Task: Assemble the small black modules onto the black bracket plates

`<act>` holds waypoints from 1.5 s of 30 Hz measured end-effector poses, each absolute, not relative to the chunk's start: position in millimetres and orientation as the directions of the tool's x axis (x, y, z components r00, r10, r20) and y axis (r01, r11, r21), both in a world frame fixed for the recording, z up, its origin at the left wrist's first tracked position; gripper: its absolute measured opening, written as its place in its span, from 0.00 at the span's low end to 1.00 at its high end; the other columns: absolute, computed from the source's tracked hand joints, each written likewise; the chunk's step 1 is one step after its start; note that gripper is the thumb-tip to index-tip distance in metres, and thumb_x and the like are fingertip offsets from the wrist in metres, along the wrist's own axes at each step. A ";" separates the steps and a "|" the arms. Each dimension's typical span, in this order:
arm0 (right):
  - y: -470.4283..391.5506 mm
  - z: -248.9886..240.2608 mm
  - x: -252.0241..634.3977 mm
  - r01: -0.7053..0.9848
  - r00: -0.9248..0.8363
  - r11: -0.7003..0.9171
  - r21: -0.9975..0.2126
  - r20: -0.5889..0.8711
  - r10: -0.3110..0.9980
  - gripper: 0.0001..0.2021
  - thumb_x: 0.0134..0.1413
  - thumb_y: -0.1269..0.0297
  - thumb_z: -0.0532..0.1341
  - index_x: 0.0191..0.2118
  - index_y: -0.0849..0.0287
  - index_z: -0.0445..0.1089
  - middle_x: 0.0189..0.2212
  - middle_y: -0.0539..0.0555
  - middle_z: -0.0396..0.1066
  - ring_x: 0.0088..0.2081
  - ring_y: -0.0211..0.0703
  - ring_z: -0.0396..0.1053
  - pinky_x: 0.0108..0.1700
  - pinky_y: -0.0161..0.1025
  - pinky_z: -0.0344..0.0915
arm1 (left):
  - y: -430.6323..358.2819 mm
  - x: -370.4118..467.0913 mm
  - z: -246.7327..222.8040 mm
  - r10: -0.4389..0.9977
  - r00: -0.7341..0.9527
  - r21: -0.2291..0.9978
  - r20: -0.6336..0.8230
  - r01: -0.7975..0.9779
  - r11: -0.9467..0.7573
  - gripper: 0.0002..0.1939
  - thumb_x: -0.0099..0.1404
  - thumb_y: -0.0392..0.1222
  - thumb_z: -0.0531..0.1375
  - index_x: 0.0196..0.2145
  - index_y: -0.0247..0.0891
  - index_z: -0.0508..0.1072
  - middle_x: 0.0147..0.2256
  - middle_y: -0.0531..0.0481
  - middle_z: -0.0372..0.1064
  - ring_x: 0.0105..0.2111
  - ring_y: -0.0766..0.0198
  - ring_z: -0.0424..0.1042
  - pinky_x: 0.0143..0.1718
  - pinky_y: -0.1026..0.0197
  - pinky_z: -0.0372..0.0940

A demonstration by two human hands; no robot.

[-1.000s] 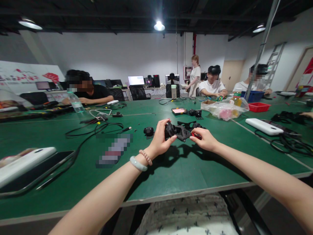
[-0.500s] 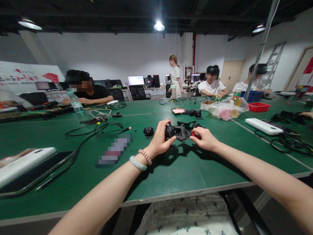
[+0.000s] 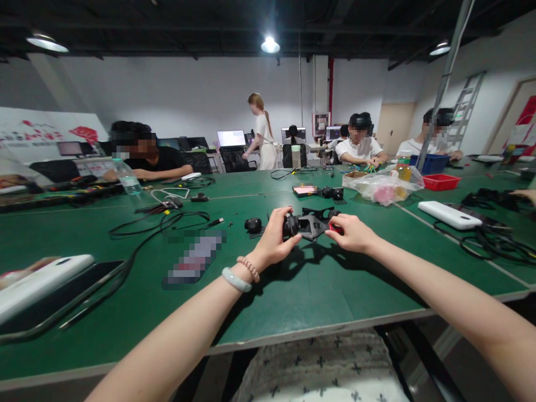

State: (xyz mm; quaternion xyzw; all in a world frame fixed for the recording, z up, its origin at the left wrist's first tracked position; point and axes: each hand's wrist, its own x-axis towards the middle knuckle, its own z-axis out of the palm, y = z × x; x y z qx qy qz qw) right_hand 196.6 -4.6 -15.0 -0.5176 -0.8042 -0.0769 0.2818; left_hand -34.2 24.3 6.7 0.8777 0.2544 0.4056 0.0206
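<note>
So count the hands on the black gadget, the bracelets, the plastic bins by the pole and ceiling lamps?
Hands: 2 (left hand, right hand)
Bracelets: 2 (beaded bracelet, smooth bangle)
Bins: 2 (red bin, blue bin)
Ceiling lamps: 3
Total: 9

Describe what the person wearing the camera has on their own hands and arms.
The left hand is gloveless; on its wrist sit a smooth, pale, rounded bangle and, nearer the hand, a pinkish-brown beaded bracelet. The right hand is gloveless too, with nothing visible on its wrist. No sleeves show on either forearm.
</note>
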 end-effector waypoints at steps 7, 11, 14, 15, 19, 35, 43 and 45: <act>12.8 -6.2 227.8 0.967 -0.117 0.213 -0.141 0.497 0.860 0.15 0.51 0.53 0.49 0.30 0.59 0.64 0.28 0.55 0.68 0.30 0.40 0.65 0.30 0.33 0.55 | 21.2 -31.9 7.6 0.457 0.528 0.209 0.716 0.463 -0.862 0.27 0.53 0.40 0.56 0.50 0.33 0.51 0.46 0.41 0.53 0.48 0.56 0.55 0.51 0.51 0.52; 31.8 -9.2 260.7 0.986 0.128 -0.067 -0.151 0.439 0.889 0.19 0.51 0.51 0.47 0.33 0.61 0.66 0.31 0.59 0.69 0.34 0.46 0.67 0.33 0.36 0.58 | 16.5 -28.6 5.7 0.430 0.642 0.141 0.635 0.451 -0.881 0.29 0.52 0.39 0.56 0.51 0.32 0.51 0.48 0.40 0.53 0.49 0.55 0.54 0.52 0.52 0.53; 46.3 -19.0 284.6 0.954 0.291 -0.247 -0.168 0.338 0.895 0.21 0.50 0.50 0.48 0.37 0.62 0.66 0.34 0.62 0.68 0.38 0.50 0.67 0.36 0.40 0.60 | 13.1 -26.5 4.8 0.407 0.722 0.088 0.560 0.436 -0.895 0.30 0.51 0.39 0.56 0.51 0.32 0.52 0.48 0.40 0.53 0.49 0.55 0.54 0.52 0.53 0.54; 50.8 -23.4 291.7 0.939 0.339 -0.296 -0.177 0.309 0.889 0.22 0.50 0.49 0.48 0.38 0.62 0.66 0.35 0.63 0.68 0.39 0.51 0.66 0.37 0.41 0.60 | 12.3 -26.0 4.7 0.406 0.734 0.079 0.544 0.437 -0.896 0.30 0.51 0.40 0.57 0.51 0.32 0.52 0.48 0.40 0.53 0.49 0.54 0.55 0.51 0.53 0.54; 65.5 -39.5 315.9 0.873 0.479 -0.435 -0.221 0.217 0.851 0.24 0.50 0.50 0.47 0.42 0.65 0.65 0.39 0.66 0.66 0.42 0.55 0.65 0.39 0.46 0.60 | 12.4 -25.3 3.8 0.427 0.754 0.063 0.500 0.460 -0.886 0.30 0.51 0.40 0.56 0.51 0.33 0.52 0.49 0.40 0.53 0.49 0.54 0.56 0.51 0.53 0.55; 74.6 -49.8 348.0 0.774 0.609 -0.562 -0.292 0.103 0.786 0.23 0.48 0.55 0.51 0.44 0.69 0.65 0.42 0.70 0.64 0.43 0.57 0.64 0.41 0.47 0.61 | 11.9 -21.4 -2.2 0.446 0.797 0.085 0.407 0.453 -0.887 0.32 0.52 0.42 0.57 0.52 0.36 0.50 0.49 0.41 0.53 0.49 0.55 0.57 0.51 0.53 0.55; 75.7 -53.6 351.6 0.757 0.636 -0.599 -0.263 0.087 0.766 0.23 0.47 0.56 0.53 0.43 0.70 0.66 0.41 0.71 0.64 0.43 0.56 0.65 0.40 0.46 0.62 | 12.5 -19.9 -4.6 0.452 0.781 0.135 0.431 0.439 -0.888 0.32 0.52 0.43 0.58 0.52 0.36 0.51 0.49 0.41 0.54 0.49 0.55 0.58 0.50 0.53 0.56; 76.7 -53.9 350.8 0.758 0.637 -0.601 -0.253 0.087 0.766 0.22 0.47 0.57 0.53 0.43 0.70 0.66 0.41 0.71 0.64 0.43 0.55 0.65 0.40 0.45 0.62 | 12.1 -19.6 -5.1 0.456 0.781 0.143 0.426 0.439 -0.887 0.32 0.52 0.43 0.58 0.52 0.36 0.52 0.49 0.41 0.54 0.49 0.55 0.58 0.51 0.53 0.56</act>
